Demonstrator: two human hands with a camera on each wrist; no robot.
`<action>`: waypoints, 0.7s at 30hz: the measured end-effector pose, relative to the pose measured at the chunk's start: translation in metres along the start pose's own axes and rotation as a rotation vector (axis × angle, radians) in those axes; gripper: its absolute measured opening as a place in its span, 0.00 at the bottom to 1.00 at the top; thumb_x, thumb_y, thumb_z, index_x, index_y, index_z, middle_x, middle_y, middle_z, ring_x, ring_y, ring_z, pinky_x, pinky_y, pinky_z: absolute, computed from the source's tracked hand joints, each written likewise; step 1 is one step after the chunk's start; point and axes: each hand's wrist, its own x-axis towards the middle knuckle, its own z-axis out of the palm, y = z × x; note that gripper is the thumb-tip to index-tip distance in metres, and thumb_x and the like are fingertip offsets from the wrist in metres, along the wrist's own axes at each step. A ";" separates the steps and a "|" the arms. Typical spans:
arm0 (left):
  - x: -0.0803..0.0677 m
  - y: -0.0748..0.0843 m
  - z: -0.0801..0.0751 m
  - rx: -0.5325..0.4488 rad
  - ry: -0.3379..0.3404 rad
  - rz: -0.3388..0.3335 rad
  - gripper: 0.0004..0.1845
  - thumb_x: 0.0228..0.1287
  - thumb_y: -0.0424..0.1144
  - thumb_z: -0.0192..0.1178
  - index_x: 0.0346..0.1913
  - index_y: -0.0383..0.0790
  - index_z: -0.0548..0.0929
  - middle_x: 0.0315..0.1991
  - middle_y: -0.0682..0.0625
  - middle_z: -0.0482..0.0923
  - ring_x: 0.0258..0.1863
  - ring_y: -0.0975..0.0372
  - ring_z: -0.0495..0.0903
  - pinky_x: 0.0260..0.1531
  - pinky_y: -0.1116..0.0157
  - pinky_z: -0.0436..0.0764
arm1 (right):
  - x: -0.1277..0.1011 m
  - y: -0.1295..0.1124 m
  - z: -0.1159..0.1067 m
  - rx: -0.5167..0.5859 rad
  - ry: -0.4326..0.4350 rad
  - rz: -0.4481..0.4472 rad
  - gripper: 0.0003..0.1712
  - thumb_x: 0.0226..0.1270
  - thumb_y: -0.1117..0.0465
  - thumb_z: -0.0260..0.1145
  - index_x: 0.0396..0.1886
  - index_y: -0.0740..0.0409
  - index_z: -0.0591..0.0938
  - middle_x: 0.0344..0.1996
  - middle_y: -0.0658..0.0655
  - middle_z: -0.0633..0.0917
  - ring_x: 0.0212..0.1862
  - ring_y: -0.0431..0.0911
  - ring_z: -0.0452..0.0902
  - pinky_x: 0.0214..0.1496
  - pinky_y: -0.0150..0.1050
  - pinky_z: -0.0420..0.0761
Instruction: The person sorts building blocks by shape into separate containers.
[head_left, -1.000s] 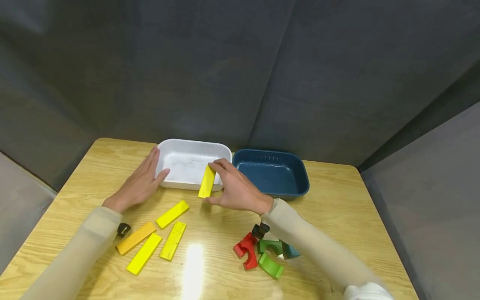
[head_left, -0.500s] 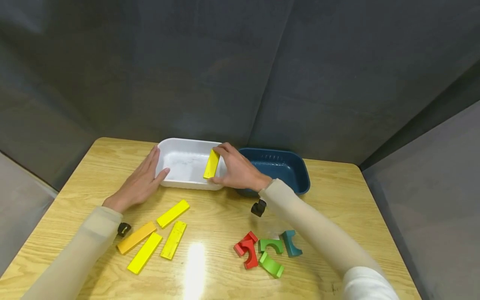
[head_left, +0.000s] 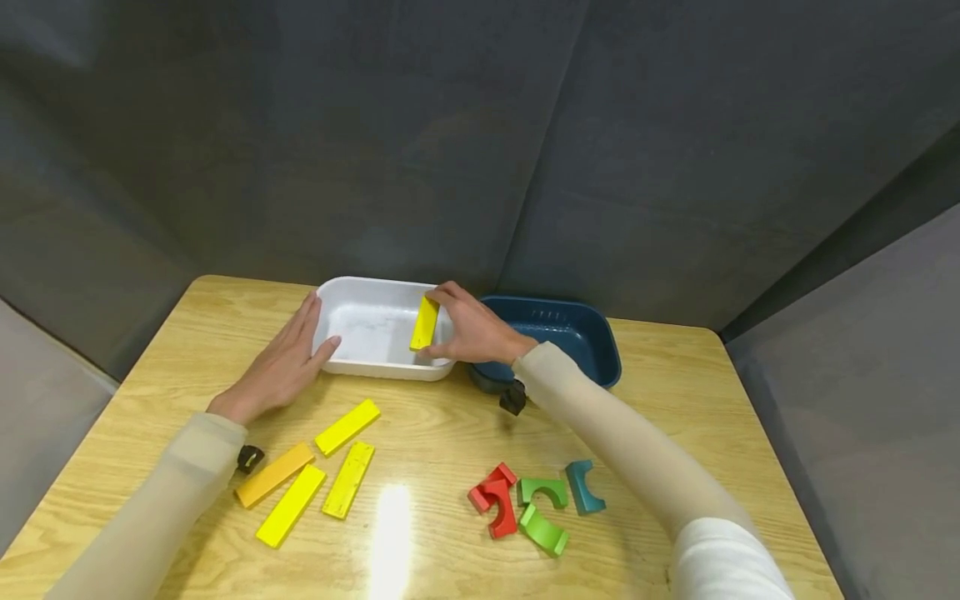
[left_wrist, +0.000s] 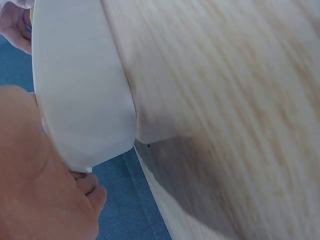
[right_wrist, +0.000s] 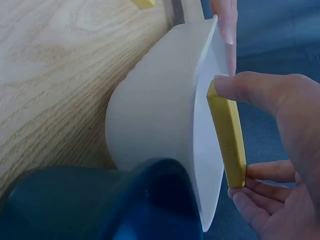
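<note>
- Right hand point(head_left: 468, 333) stretched forward over the right end of the white tray point(head_left: 358, 362), forearm running back toward 5 o'clock in a beige sleeve.
- Yellow block point(head_left: 424, 323) pinched endwise: thumb on the near end, fingertips point(right_wrist: 235, 86) on the far end, block tilted and held over the tray's inside, at its right end.
- In the right wrist view, block point(right_wrist: 227, 134) lying just inside the tray's rim point(right_wrist: 202, 130), apart from the floor as far as can be told.
- Left hand point(head_left: 281, 362) flat on the table point(head_left: 435, 433), fingers straight and relaxed, grasping nothing; thumb touching the tray's left wall at about 9 o'clock of the tray.
- In the left wrist view, palm point(left_wrist: 35, 185) close against the white wall point(left_wrist: 80, 95).
- Blue tray point(head_left: 570, 333) directly at 3 o'clock of the white tray, sides touching, partly covered by the right wrist.
- Four flat bars point(head_left: 311, 471), three yellow and one orange, loose on the table at 6 o'clock of the left hand.
- Cluster of curved blocks point(head_left: 536, 500), red, green and teal, at 6 o'clock of the blue tray, beside the right forearm.
- Nothing between the block and the tray floor.
</note>
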 end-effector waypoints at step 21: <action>0.000 -0.002 0.003 0.000 -0.001 0.008 0.47 0.87 0.63 0.37 0.86 0.38 0.29 0.87 0.48 0.19 0.87 0.42 0.34 0.82 0.37 0.45 | 0.008 0.005 0.013 -0.052 -0.041 0.034 0.54 0.66 0.38 0.77 0.82 0.58 0.67 0.79 0.57 0.66 0.72 0.52 0.71 0.74 0.47 0.77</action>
